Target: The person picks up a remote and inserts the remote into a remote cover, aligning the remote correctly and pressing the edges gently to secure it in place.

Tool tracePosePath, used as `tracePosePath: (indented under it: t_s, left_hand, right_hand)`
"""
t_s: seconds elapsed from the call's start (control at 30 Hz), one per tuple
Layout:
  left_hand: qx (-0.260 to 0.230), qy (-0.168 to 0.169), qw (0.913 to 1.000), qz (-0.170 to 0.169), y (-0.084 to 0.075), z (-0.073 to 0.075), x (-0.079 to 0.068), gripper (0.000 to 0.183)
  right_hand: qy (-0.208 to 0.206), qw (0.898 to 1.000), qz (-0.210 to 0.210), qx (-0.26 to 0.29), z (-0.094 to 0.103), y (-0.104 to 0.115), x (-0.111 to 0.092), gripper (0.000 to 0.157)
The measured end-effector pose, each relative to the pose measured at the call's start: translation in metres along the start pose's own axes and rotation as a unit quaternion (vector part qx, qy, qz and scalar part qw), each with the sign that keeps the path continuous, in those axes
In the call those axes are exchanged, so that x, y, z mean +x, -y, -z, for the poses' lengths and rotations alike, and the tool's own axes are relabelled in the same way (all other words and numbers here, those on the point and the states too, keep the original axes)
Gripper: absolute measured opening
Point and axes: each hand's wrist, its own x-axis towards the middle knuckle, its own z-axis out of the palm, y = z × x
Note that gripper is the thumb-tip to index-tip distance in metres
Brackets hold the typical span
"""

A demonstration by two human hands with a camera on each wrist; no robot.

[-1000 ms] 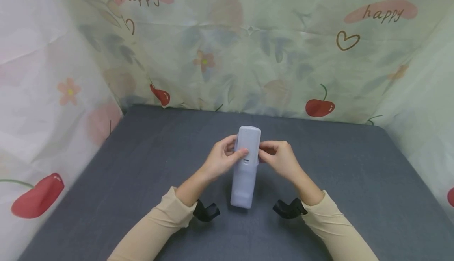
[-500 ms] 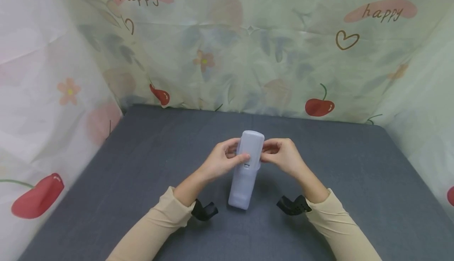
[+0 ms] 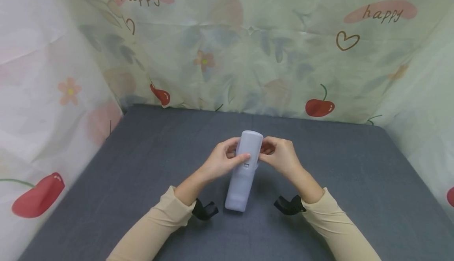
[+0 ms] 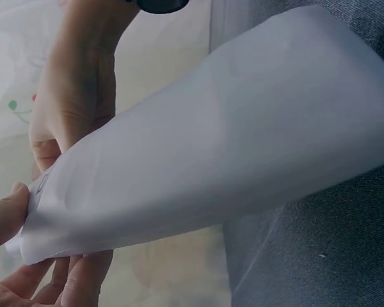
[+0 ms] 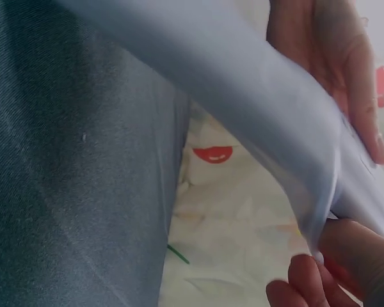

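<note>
A long, pale remote control (image 3: 251, 145) with a small latch mark on its upturned face slants between both hands, its far end leaning right. A soft, pale cover (image 3: 240, 190) wraps its nearer part. My left hand (image 3: 220, 159) grips the remote from the left, thumb on the face and fingers behind. My right hand (image 3: 283, 159) is at the right side, where thumb and fingers pinch the cover's edge. In the right wrist view that edge (image 5: 313, 220) stands pulled away from the remote like a flap. The left wrist view shows the cover's rounded closed end (image 4: 333, 83) over the dark cloth.
A dark grey cloth (image 3: 159, 154) covers the table. Patterned curtains (image 3: 227, 56) with cherries and "happy" lettering hang at the back and both sides. A black strap piece (image 3: 205, 210) sticks out at the left wrist, and another black strap piece (image 3: 289, 206) at the right.
The remote has come slightly nearer and tilted more, its near end swinging left. Both hands keep their hold, and the right has shifted only a little.
</note>
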Motion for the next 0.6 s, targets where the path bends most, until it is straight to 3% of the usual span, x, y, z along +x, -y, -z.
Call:
tracePosePath:
  t_s: [0.37, 0.6]
  left_hand:
    - [0.028, -0.010, 0.9995, -0.008, -0.002, 0.001, 0.002, 0.047]
    - [0.043, -0.005, 0.9988, -0.024, -0.004, 0.000, 0.002, 0.049]
  right_hand:
    - [-0.060, 0.995, 0.072, -0.040, -0.007, -0.005, 0.001, 0.012]
    - [-0.113, 0.990, 0.084, -0.026, -0.010, -0.010, 0.002, 0.012]
